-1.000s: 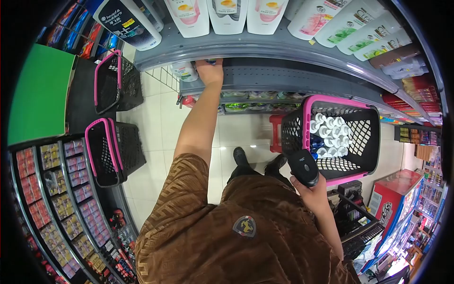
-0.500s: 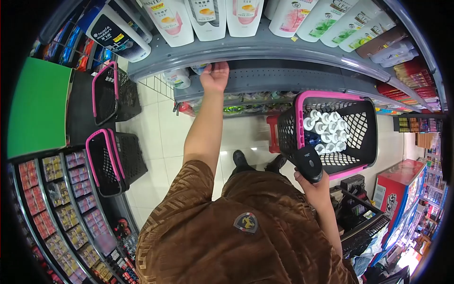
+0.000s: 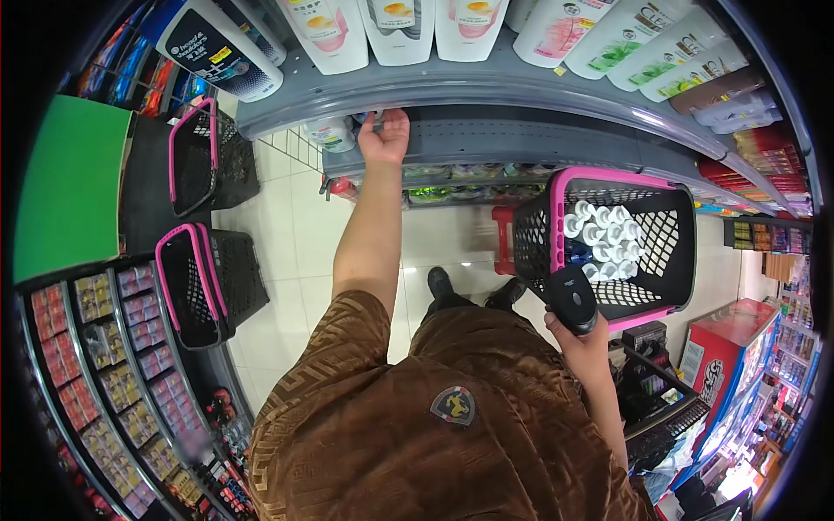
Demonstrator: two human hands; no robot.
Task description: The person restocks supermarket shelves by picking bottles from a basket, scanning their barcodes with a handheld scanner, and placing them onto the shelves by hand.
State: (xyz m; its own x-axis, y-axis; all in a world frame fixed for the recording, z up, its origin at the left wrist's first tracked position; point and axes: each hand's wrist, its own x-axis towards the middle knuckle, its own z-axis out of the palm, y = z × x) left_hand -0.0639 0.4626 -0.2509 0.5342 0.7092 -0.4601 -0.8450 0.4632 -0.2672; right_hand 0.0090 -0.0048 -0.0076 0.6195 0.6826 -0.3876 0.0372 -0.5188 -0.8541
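Note:
My left hand (image 3: 385, 139) reaches under the upper shelf edge to the lower shelf, palm up. Its thumb and fingers are apart, with no object visible in the palm. Just beside its thumb is a partly hidden bottle (image 3: 361, 116); whether they touch is unclear. A white bottle (image 3: 332, 135) stands to the left of it. My right hand (image 3: 584, 342) is wrapped round a black handheld barcode scanner (image 3: 572, 300), held over the near edge of a black basket with pink trim (image 3: 560, 217). Inside that basket stand several white-capped bottles (image 3: 608, 234).
Shampoo bottles (image 3: 400, 30) line the upper shelf (image 3: 486, 87). Black baskets with pink handles (image 3: 248, 291) stand at the left, near a green panel (image 3: 69, 191) and racks of small packets (image 3: 113, 382). A red freezer cabinet (image 3: 730, 339) is at the right.
My left hand has shifted slightly left and up, closer to the white bottle on the lower shelf. My right hand still holds the scanner by the basket. The view has tilted slightly.

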